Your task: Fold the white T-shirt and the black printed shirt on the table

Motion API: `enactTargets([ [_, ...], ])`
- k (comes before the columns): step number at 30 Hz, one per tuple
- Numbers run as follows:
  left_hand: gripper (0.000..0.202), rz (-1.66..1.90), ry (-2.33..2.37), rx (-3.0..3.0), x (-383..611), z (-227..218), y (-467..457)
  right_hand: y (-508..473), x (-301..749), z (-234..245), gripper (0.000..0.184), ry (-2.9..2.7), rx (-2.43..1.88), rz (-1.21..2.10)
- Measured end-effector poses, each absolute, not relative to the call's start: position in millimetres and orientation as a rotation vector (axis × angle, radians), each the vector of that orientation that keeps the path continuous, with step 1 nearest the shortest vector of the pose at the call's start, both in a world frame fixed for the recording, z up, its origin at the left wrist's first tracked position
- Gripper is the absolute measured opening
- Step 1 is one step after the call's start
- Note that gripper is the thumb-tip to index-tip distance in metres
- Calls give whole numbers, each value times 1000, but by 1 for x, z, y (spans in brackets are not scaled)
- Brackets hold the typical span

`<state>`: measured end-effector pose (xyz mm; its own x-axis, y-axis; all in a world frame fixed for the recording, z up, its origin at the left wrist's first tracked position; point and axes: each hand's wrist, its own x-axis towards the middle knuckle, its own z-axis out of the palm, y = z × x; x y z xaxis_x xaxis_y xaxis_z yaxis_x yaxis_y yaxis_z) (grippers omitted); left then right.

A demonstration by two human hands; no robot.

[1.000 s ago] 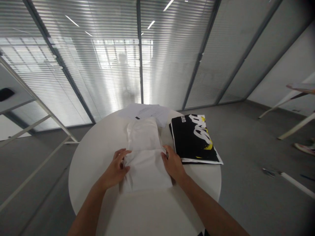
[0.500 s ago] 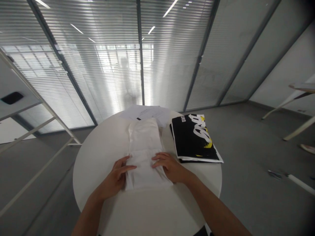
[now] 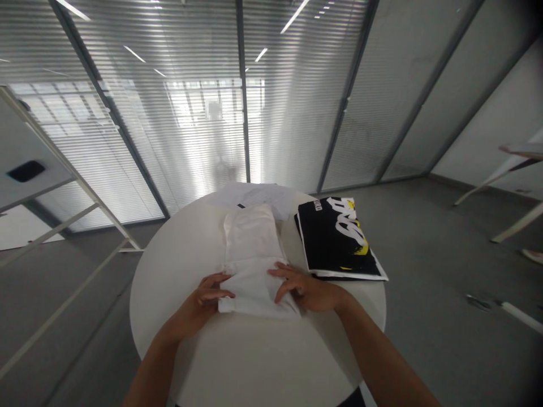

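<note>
Just below the frame's centre, the folded white garment [image 3: 253,260] runs lengthwise up-frame between my hands, my right hand [image 3: 313,291] reaching farther over it, fingers spread, my left hand [image 3: 201,302] edging it, pinch unclear.

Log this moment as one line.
left hand: at left edge of white cloth; right hand: on its right side; cloth: folded, on round table; black printed stack: right of cloth; papers: beyond cloth
</note>
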<state>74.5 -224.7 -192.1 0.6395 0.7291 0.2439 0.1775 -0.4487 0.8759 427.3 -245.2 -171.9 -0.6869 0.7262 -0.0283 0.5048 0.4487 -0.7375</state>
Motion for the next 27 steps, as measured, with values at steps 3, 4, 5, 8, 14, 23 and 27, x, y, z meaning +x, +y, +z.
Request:
enactTargets([
  [3,25,781,768,1859,73,-193,-223,-246,427,-169,46,-2379,-1072,1143],
  [4,25,768,798,1832,73,-193,-222,-245,427,-169,42,-2360,-1074,1152],
  [5,26,762,821,1805,73,-194,-221,-245,427,-169,40,-2342,-1073,1160],
  [8,26,783,817,1757,72,-197,-218,-243,428,-170,33,-2302,-1062,1208],
  [14,21,819,786,1753,71,-196,-217,-237,434,-171,25,-2121,-1021,1375],
  [23,25,821,825,1804,72,-194,-220,-234,426,-185,46,-1810,-1047,1400],
  [27,26,876,815,1793,73,-191,-222,-235,423,-184,43,-1703,-1005,1445],
])
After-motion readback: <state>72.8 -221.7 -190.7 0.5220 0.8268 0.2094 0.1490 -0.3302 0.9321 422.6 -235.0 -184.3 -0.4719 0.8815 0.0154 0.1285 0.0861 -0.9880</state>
